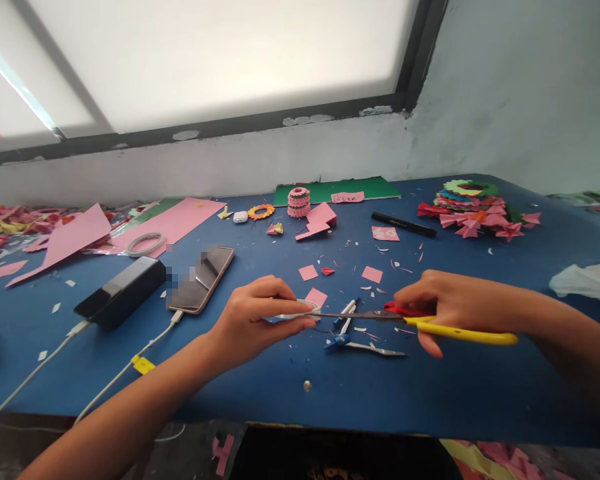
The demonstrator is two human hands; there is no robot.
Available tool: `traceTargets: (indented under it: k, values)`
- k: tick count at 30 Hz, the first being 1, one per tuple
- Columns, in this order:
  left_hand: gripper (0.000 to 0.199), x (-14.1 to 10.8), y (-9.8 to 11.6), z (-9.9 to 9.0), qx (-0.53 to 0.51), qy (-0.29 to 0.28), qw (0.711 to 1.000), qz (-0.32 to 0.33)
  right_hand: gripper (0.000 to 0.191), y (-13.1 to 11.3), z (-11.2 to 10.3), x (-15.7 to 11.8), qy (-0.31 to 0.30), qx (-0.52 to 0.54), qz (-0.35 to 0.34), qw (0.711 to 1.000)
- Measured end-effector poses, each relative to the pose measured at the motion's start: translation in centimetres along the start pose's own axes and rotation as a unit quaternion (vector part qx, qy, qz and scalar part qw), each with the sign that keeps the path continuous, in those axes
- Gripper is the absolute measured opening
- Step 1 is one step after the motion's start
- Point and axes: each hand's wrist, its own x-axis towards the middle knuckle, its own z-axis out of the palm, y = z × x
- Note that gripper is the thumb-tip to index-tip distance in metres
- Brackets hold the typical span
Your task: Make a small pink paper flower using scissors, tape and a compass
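My left hand is closed around a whitish tape roll, pinched between thumb and fingers. My right hand grips a pair of scissors with a yellow handle and some red near the pivot. The blades point left, and their tips meet the roll at my left fingertips; whether tape lies between them I cannot make out. Below the blades, a compass with blue and white parts lies on the table. Small pink paper squares and a red folded scrap lie just beyond.
The blue table carries a phone and a black device, both cabled. Behind are pink sheets, another tape roll, a ridged pink paper cylinder and a black pen. Paper flowers pile up at right.
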Motion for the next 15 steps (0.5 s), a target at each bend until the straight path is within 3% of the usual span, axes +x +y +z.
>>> traceTargets:
  k: [4, 6, 8, 10, 12, 15]
  values:
    - [0.009, 0.4, -0.5, -1.0, 0.031, 0.072, 0.993, -0.089, 0.009, 2.3, -1.4, -1.0, 0.039, -0.002, 0.046, 0.998]
    - [0.009, 0.6, -0.7, -1.4, 0.021, 0.108, 0.977, -0.185, 0.011, 3.4, -1.8, -1.1, 0.117, -0.004, 0.029, 0.993]
    - [0.019, 0.7, -0.8, -1.5, -0.028, 0.096, 0.952, -0.289, 0.01, 3.9, -1.9, -0.8, 0.163, -0.016, 0.013, 0.986]
    - [0.027, 0.7, -0.8, -1.4, -0.088, 0.063, 0.923, -0.37, 0.009, 3.5, -1.4, -0.1, 0.17, -0.041, 0.012, 0.985]
    - [0.03, 0.6, -0.7, -1.0, -0.143, 0.054, 0.9, -0.409, 0.007, 2.7, -0.6, 0.7, 0.18, -0.087, 0.009, 0.98]
    - [0.032, 0.3, -0.4, -0.4, -0.222, 0.059, 0.88, -0.417, 0.015, 1.5, 0.6, 1.7, 0.235, -0.176, 0.015, 0.956]
